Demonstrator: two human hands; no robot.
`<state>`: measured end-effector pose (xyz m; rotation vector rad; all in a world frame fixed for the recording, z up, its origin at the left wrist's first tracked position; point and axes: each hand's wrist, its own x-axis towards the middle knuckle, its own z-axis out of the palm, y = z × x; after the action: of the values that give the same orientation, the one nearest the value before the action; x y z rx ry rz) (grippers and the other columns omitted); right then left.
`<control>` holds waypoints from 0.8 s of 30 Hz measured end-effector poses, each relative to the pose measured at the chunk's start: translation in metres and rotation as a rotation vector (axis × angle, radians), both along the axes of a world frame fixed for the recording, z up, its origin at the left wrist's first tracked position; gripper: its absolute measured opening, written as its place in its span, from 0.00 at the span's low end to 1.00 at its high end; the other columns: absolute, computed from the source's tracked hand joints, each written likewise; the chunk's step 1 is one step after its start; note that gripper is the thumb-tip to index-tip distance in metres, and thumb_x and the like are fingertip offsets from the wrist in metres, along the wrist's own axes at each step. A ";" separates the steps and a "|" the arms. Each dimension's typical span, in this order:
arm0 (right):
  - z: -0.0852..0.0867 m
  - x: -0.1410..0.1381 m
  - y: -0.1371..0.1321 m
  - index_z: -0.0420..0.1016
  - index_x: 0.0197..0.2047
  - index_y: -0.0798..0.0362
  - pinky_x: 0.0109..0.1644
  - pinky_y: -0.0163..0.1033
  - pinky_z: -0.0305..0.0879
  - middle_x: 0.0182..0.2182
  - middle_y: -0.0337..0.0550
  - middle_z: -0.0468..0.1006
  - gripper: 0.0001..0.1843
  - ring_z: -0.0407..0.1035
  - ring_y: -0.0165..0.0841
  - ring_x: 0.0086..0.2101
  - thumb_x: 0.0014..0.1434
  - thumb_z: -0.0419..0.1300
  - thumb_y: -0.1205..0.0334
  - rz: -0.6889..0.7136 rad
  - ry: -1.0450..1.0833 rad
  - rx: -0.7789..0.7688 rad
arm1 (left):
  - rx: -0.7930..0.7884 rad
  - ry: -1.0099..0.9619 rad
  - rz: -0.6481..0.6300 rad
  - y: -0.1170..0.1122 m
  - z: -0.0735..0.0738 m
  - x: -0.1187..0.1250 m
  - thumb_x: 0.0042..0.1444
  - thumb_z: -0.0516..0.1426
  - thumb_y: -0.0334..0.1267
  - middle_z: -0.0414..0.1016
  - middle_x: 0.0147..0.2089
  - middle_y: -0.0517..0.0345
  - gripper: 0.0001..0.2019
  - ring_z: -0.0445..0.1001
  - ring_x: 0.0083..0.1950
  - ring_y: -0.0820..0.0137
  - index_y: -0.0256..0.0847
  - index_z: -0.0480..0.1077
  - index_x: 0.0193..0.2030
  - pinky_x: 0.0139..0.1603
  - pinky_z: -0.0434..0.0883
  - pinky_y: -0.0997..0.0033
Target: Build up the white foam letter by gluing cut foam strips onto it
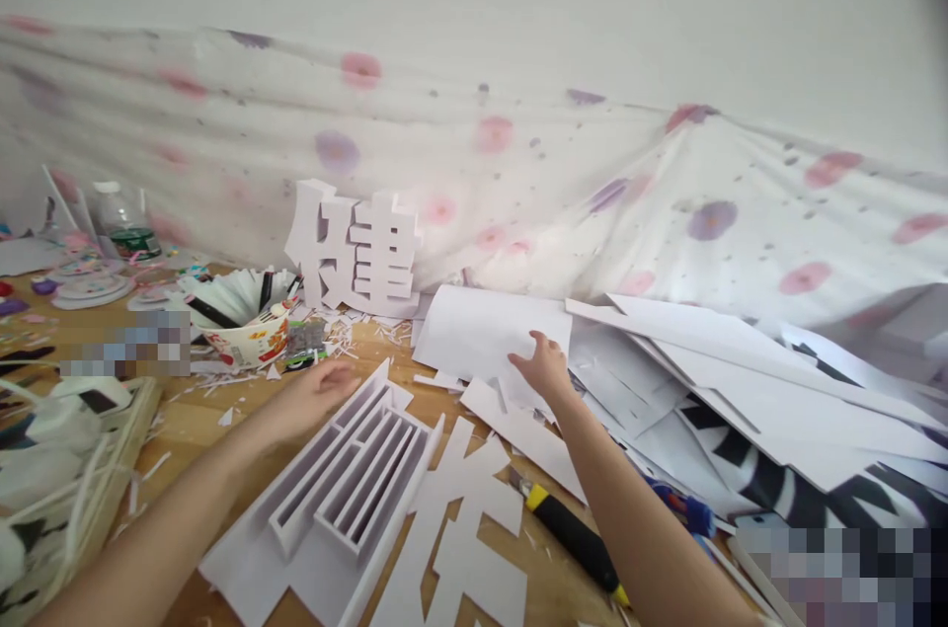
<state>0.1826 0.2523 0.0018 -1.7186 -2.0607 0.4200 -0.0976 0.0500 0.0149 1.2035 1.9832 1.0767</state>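
Note:
My right hand (544, 362) reaches over a curved white sheet (474, 326), thumb and fingers apart, with nothing visible between them. My left hand (332, 386) hovers by the far left end of a white foam-board structure (296, 563), its fingers loosely stretched and holding nothing. Thin upright strips form narrow channels on that structure, which lies at a slant on the wooden table. Beside it lies a flat cut-out white character (474, 548). A black and yellow utility knife (570, 536) rests between the cut-out and my right forearm.
A raised white character (359, 252) stands against the flowered plastic sheet (511, 173). A paper bowl (244, 341) holds white strips and markers. Stacked white boards (726, 380) spread at right. A plastic bottle (125, 222) and a cable-filled tray (125, 449) are at left. Paper scraps litter the table.

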 end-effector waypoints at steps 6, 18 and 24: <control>0.001 0.010 0.028 0.54 0.58 0.64 0.49 0.57 0.54 0.52 0.70 0.59 0.32 0.56 0.54 0.53 0.52 0.54 0.59 -0.216 0.000 0.020 | -0.126 -0.127 -0.139 0.084 0.029 0.015 0.41 0.59 0.54 0.71 0.53 0.44 0.27 0.70 0.53 0.59 0.38 0.67 0.45 0.46 0.69 0.67; -0.027 -0.071 -0.036 0.72 0.30 0.54 0.51 0.45 0.55 0.37 0.50 0.73 0.07 0.62 0.42 0.45 0.43 0.61 0.71 0.585 -0.053 0.060 | -0.080 -0.061 -0.024 0.139 -0.014 0.033 0.39 0.61 0.46 0.71 0.52 0.43 0.23 0.69 0.52 0.54 0.37 0.67 0.43 0.47 0.67 0.62; 0.006 -0.080 -0.028 0.68 0.37 0.53 0.49 0.46 0.58 0.38 0.47 0.74 0.07 0.66 0.35 0.41 0.57 0.50 0.64 0.497 0.402 0.005 | 0.069 -0.066 -0.005 0.104 0.008 0.028 0.43 0.59 0.46 0.69 0.54 0.45 0.22 0.65 0.57 0.57 0.36 0.67 0.44 0.56 0.61 0.62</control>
<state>0.1024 0.2239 0.0078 -0.9913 -2.1481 0.8324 -0.0692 0.1545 0.0233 1.1920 1.9065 1.1765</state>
